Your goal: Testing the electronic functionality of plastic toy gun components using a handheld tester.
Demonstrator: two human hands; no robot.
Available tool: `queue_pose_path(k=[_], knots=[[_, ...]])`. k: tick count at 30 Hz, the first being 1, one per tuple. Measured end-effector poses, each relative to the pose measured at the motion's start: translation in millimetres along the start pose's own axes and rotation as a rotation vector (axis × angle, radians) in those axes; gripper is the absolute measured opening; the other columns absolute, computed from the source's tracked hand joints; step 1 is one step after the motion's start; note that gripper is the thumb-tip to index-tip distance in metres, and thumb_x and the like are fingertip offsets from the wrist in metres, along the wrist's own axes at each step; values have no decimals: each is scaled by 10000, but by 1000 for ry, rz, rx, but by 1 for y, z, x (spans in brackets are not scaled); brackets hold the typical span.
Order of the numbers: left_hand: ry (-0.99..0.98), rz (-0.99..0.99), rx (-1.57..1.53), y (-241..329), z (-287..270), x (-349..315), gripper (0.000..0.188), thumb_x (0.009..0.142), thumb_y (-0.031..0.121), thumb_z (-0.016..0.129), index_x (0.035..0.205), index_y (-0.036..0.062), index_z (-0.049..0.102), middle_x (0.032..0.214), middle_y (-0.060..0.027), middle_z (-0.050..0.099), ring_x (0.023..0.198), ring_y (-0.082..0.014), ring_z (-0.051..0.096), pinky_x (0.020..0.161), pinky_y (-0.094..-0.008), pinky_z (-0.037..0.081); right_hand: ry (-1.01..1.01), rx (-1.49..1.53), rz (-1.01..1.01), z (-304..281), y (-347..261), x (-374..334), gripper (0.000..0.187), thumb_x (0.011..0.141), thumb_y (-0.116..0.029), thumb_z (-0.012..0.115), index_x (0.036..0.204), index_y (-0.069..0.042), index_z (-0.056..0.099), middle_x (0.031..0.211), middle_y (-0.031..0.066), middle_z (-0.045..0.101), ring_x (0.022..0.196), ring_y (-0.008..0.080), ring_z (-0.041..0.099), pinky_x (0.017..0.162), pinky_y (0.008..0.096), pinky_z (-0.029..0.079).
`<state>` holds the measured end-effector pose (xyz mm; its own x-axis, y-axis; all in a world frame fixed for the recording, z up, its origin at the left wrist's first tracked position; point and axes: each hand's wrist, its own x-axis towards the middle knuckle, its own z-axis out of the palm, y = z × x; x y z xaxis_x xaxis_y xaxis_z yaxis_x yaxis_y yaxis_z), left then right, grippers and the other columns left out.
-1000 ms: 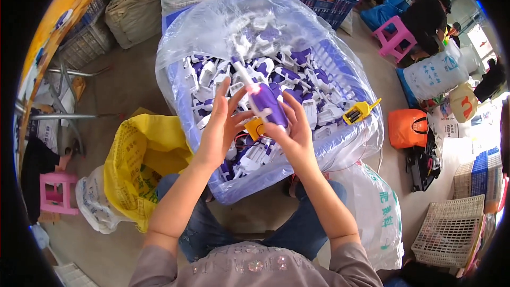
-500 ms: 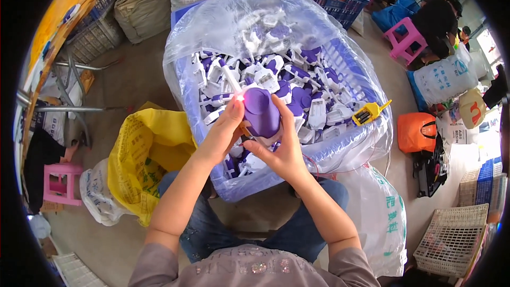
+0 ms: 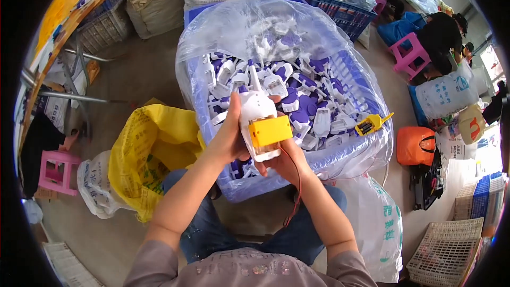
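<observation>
Head view: white device [image 3: 257,107] is in both hands, held over the near half of the crate. Smooth hard plastic, rounded shoulders, tapering to a slim nozzle [image 3: 254,78] with a purple tip. Matte yellow block [image 3: 271,131], boxy, lies across its lower half; seated or loose, can't tell. Thin red and dark wires [image 3: 298,191] run off the block's right side and hang toward the lap.

Axis: nozzle points away from the wearer, a touch left; blunt end faces the torso.

Left hand [image 3: 229,134]: grip clamped along the device's left flank. Right hand [image 3: 287,163]: grip wrapped round its near right end, fingers curled below; whether it also presses the block, can't tell.

Around: lavender lattice crate [image 3: 255,191], crinkled clear film [image 3: 223,29] as liner, draped over the far parts. Inside, a jumbled pile of white-and-purple parts [image 3: 321,122]. Yellow gadget [image 3: 372,124], open compartment up, rests at the crate's right rim. Yellow sack [image 3: 133,146], woven, gapes left of the crate; translucent white sack [image 3: 381,228] slumps at the right knee.

In the way: block masks the device's lower face, hands and forearms cover the near pile.
</observation>
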<state>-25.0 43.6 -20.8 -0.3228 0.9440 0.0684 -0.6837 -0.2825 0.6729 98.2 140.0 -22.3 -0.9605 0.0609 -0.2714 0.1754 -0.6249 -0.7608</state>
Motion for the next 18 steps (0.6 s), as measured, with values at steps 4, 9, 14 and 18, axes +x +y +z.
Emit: queue_pose_path(k=[4,9,14,18], knots=[[147,8,-98,19,2,-5,745,849,667,289,1285,72,392,999,-118,602,908,-204,608,807,-344,498,483,-1001,-568,-9,-2,7,186,896,-110,532,832,54,592,662,18,581,613,87,517,555,215,407],[187,-3,63,20,0,-9,744,855,668,257,1262,69,425,999,-122,601,890,-192,607,787,-331,497,416,-897,-896,3,-20,-3,307,821,-146,600,1091,-16,533,1023,107,536,933,156,519,713,259,430],[340,-70,104,0,8,-9,796,834,686,239,1281,54,422,1138,-73,551,992,-152,544,839,-331,449,369,-1209,-1001,11,-2,9,338,786,-151,629,1067,-6,509,1048,151,498,973,242,509,799,319,416],[103,20,235,14,-2,-13,732,870,623,319,1321,50,382,1274,-34,470,1117,-137,459,939,-325,346,338,-17,-632,-8,-10,10,205,848,-54,526,1050,-25,498,979,39,560,823,91,549,716,219,448]])
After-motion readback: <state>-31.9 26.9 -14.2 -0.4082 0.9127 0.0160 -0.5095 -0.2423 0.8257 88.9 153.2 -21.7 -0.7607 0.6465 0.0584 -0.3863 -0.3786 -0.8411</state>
